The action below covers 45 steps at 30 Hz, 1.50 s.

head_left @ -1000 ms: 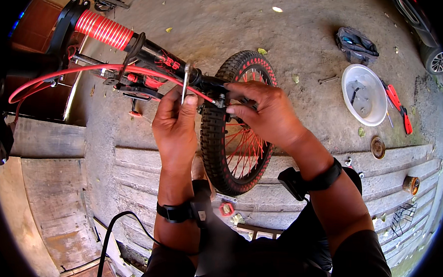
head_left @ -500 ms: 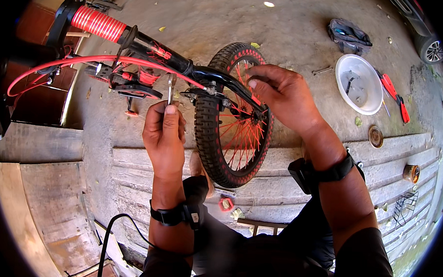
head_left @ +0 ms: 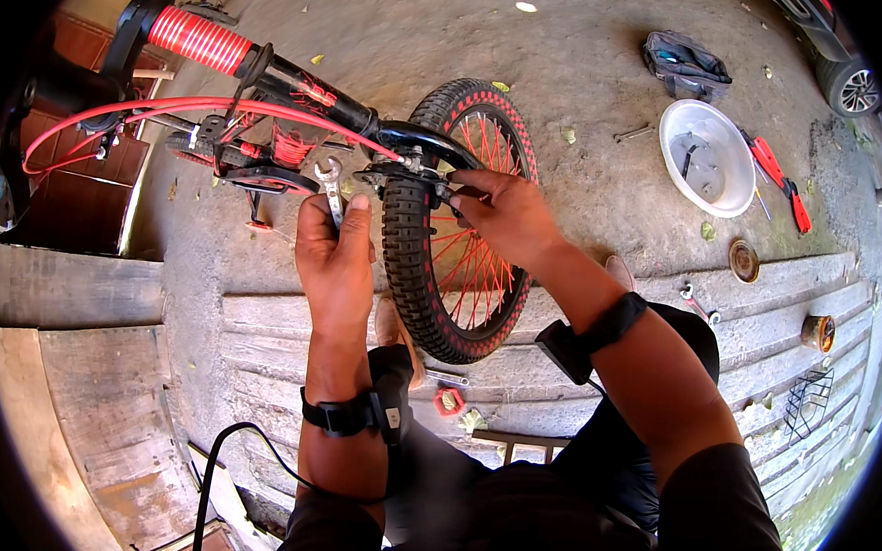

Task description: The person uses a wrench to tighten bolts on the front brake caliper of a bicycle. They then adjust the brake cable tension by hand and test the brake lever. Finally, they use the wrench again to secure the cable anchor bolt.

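Our left hand pinches one smooth steel wrench between thumb and curled fingers. Our right hand, fingertips nearly together, is at the metal brake; whether it grips anything, we cannot tell. One knobbly rubber tyre overlaps the grooved concrete's far edge in our view.

A head-worn fisheye looks down at both hands.
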### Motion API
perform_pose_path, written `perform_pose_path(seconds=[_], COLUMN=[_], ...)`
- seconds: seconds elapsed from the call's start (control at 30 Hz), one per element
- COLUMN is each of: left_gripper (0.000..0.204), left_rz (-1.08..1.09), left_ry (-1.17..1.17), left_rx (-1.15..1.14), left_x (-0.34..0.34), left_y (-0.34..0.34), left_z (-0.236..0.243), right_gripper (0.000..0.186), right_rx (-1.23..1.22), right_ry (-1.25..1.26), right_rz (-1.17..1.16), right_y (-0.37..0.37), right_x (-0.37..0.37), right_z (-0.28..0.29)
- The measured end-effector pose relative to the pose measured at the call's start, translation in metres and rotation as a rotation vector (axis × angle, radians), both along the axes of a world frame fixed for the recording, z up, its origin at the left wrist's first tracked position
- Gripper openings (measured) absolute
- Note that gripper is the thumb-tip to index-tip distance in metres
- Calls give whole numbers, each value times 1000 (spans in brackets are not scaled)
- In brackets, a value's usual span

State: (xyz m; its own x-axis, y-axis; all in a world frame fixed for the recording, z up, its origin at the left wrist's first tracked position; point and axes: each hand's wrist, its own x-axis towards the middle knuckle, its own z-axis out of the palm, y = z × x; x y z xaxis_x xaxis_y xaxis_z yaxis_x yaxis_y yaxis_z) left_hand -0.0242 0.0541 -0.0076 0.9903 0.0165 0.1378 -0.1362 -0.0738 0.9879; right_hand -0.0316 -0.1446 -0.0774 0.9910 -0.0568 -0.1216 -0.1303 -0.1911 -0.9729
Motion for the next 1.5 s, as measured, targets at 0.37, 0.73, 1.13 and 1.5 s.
perform_pose_path(seconds=[0.37, 0.73, 1.13, 1.5], left_gripper=[7, 7, 10, 16], left_rz=[59, 155, 308, 319], left_ry=[56, 144, 327, 493], left_rx=[-35, -150, -195, -214], left_x=[3, 12, 44, 46], left_y=[-8, -21, 15, 30], left_z=[-2, -11, -39, -60], right_gripper=[13, 12, 16, 16], right_rx=[244, -144, -215, -291], right_ry=[-31, -362, -458, -434], right_rz=[-149, -209, -255, -214], right_y=[20, 20, 26, 23], right_x=[8, 8, 11, 10], right_z=[-12, -16, -16, -15])
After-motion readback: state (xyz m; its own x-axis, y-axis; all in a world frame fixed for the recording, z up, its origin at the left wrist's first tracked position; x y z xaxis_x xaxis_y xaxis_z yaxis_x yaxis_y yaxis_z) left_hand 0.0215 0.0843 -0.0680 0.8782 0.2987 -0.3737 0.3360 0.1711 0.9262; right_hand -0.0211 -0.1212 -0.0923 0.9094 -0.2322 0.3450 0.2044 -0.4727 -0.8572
